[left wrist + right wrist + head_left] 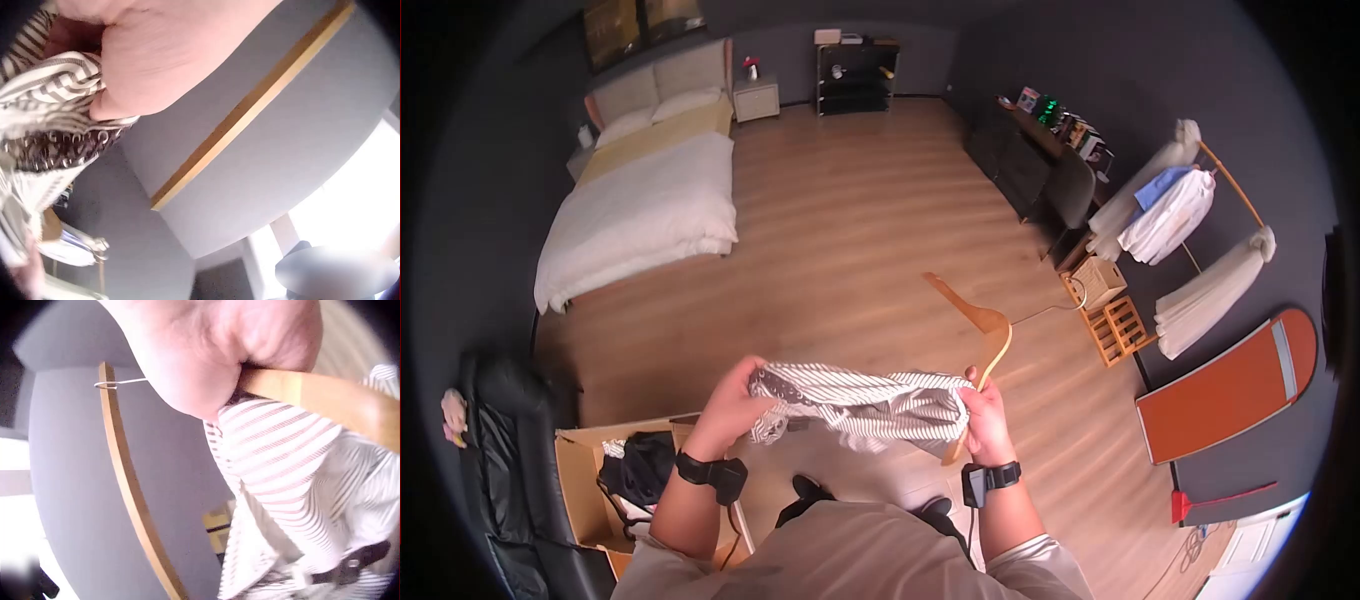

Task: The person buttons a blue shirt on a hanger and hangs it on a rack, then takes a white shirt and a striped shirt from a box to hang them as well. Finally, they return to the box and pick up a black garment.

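A white-and-dark striped garment (870, 400) is stretched bunched between my two hands in the head view. My left hand (735, 405) grips its left end; in the left wrist view a dark patterned band (59, 150) runs along the cloth below the fingers. On the other side, my right hand (990, 415) holds the garment's right end together with a wooden hanger (990, 325). One hanger arm points away from me, and the other end comes out below the hand. Its thin metal hook (128, 381) reaches left in the right wrist view.
An open cardboard box (585, 480) with dark clothes stands at my left, beside a black sofa (510, 480). To the right are a clothes rack (1230, 180) with garments, a wooden crate (1115, 330) and an orange ironing board (1220, 395). A bed (645, 210) stands farther off.
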### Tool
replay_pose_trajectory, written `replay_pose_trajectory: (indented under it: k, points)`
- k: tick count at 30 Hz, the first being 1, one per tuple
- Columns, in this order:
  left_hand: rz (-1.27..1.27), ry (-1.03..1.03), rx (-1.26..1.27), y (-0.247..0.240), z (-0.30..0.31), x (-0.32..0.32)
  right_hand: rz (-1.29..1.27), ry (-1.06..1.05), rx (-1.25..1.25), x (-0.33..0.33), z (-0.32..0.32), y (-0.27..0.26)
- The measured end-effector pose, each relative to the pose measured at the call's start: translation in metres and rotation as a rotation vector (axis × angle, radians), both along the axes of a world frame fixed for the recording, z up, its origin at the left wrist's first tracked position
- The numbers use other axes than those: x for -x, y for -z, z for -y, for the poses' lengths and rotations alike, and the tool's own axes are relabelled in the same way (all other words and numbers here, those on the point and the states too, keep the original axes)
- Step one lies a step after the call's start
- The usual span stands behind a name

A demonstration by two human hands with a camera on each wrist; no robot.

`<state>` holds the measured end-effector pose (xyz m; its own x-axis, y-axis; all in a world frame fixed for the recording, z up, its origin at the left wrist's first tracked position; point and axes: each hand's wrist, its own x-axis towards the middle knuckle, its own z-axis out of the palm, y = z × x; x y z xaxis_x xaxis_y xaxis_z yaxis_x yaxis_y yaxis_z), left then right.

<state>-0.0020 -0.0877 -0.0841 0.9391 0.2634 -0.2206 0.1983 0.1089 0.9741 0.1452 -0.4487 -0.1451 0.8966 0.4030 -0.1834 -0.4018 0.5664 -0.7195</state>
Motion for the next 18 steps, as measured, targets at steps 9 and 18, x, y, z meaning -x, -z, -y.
replay_pose_trajectory:
  k: [9, 18]
  points:
    - [-0.138, 0.281, -0.419, 0.022, 0.145, -0.058, -0.079, 0.007, -0.198, -0.012, 0.175, -0.035]
    - [-0.142, 0.244, 0.043, -0.010, 0.210, -0.074, 0.085, 0.396, 0.347, -0.053, 0.223, -0.027]
